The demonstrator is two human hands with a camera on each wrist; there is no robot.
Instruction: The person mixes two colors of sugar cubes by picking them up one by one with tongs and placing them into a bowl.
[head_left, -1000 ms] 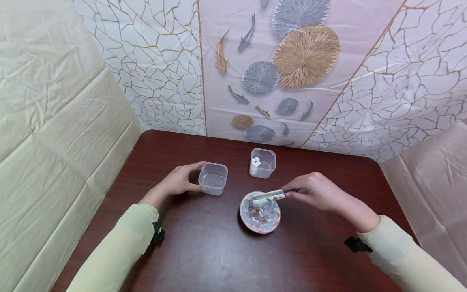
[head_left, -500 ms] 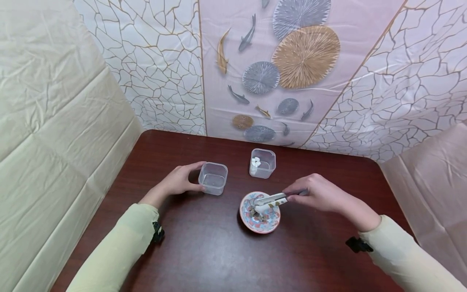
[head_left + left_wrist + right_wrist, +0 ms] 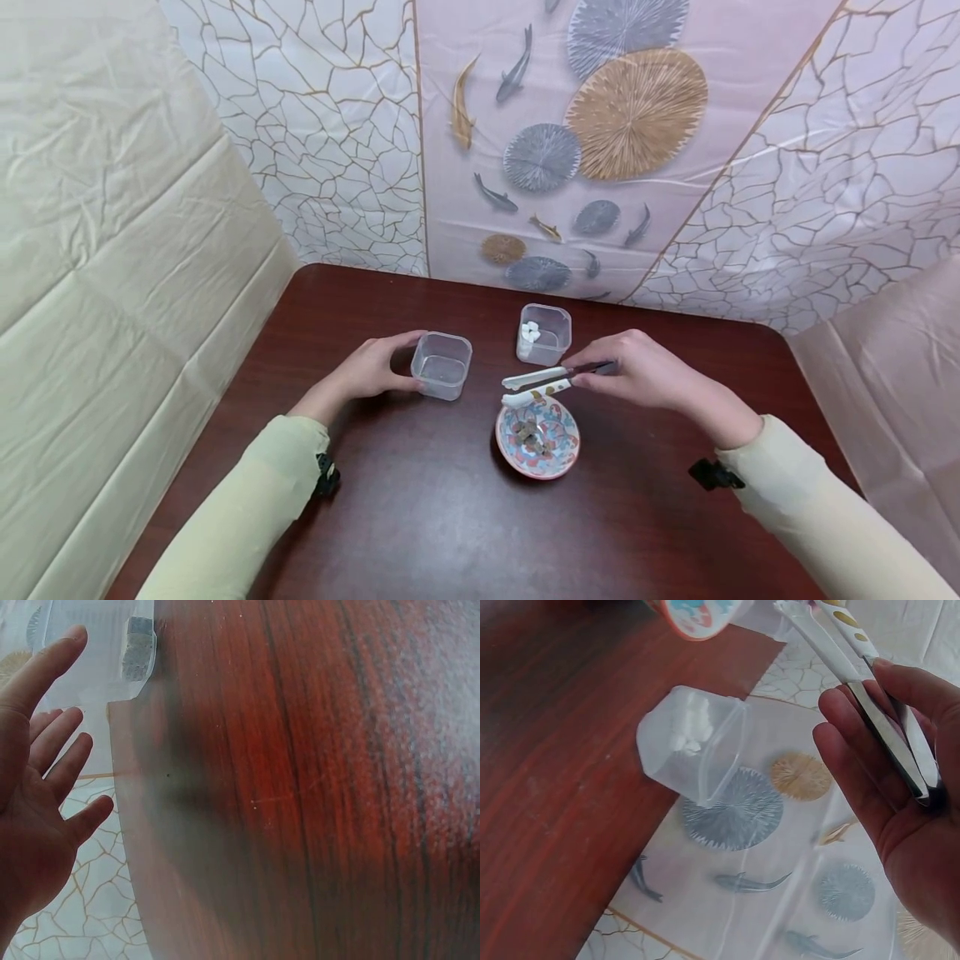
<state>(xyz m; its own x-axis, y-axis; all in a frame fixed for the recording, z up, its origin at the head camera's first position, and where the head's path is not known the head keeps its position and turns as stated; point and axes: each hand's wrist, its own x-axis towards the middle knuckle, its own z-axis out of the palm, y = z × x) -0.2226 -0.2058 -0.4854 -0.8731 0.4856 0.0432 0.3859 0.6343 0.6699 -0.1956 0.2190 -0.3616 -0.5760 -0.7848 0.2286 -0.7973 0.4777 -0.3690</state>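
In the head view my left hand [image 3: 372, 367] holds a clear plastic container [image 3: 442, 365] by its left side, thumb at the near corner and forefinger at the far one. The left wrist view shows a grey speckled patch through the container wall; I cannot tell what it is. My right hand [image 3: 630, 367] grips small metal tongs [image 3: 536, 387] with white, gold-spotted ends. Their ends are apart above the far rim of a patterned bowl [image 3: 562, 457], and I cannot make out anything between them. Several brownish pieces [image 3: 528, 433] lie in the bowl.
A second clear container [image 3: 558, 333] with white pieces [image 3: 530, 331] stands behind the bowl, close to the right hand. Dark red wooden table [image 3: 420, 517] lies beneath everything. Patterned cloth [image 3: 352, 167] hangs along its far edge, and pale cloth [image 3: 150, 250] borders the left side.
The right hand has raised the tongs out of the bowl and moved them up and slightly left. The left hand stays on its container. The head view has shifted a little.
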